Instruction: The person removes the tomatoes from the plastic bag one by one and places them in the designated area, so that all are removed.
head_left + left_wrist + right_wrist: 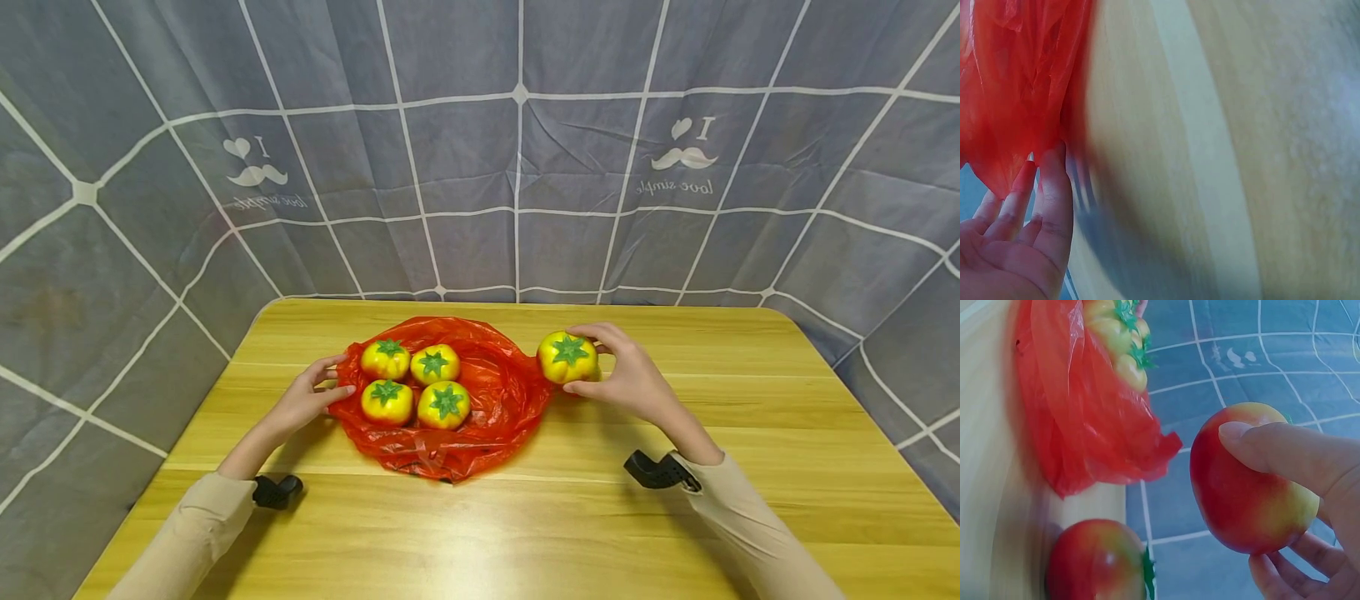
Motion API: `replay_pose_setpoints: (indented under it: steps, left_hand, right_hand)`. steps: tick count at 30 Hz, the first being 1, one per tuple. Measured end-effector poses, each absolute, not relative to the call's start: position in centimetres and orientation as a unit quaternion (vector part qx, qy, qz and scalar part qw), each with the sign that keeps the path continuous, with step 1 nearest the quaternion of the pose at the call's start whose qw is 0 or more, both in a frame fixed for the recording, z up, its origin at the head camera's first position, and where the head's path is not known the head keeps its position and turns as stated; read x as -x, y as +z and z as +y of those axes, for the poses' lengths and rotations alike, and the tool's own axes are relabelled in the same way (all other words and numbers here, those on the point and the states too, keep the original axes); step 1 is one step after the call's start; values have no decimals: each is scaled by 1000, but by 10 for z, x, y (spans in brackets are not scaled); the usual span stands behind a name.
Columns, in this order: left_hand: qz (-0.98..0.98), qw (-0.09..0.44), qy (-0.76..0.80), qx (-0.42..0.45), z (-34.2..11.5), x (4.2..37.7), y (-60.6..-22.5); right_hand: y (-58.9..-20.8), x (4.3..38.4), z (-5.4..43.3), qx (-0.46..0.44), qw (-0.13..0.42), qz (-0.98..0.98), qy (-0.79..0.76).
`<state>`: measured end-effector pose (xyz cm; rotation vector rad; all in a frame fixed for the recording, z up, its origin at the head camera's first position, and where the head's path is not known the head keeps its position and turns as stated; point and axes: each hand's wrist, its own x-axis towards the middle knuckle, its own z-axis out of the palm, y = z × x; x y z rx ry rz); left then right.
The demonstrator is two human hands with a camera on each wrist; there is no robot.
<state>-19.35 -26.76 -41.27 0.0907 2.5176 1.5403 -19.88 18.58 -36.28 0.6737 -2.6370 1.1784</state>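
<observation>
One yellow-red fruit point(566, 357) pinched in the right hand point(633, 371), thumb on one side, fingers round the other. Held clear of the table point(480, 550), just off the right edge of the red bag point(498, 396); narrow gap to the plastic in the right wrist view. Green star-shaped top toward the head camera.

Second loose fruit point(1097, 562) resting on the table, below the held one and apart from it; hard to make out from the head view.

Left hand point(303, 402) at the left rim of the bag, gripping plastic between thumb and fingers; cannot tell how firmly.

Four more fruits point(444, 405) inside the bag, two by two, toward the left side, green tops up. Bag mouth spread wide, plastic crumpled, bare red film to the right of the group.

Further out: beige sleeves point(765, 525), black wrist mount point(652, 469) at each cuff. Light wood grain, glare near the front. Grey curtain point(465, 158) behind and at both sides, white grid lines, mirrored moustache prints point(684, 158).
</observation>
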Motion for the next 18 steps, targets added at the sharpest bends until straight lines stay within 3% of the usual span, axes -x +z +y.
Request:
replay_pose_setpoints:
  steps: [18]
  left_hand:
    - [856, 96, 507, -33, -267, 193, -411]
  right_hand:
    - [-366, 198, 217, -207, 113, -890, 391]
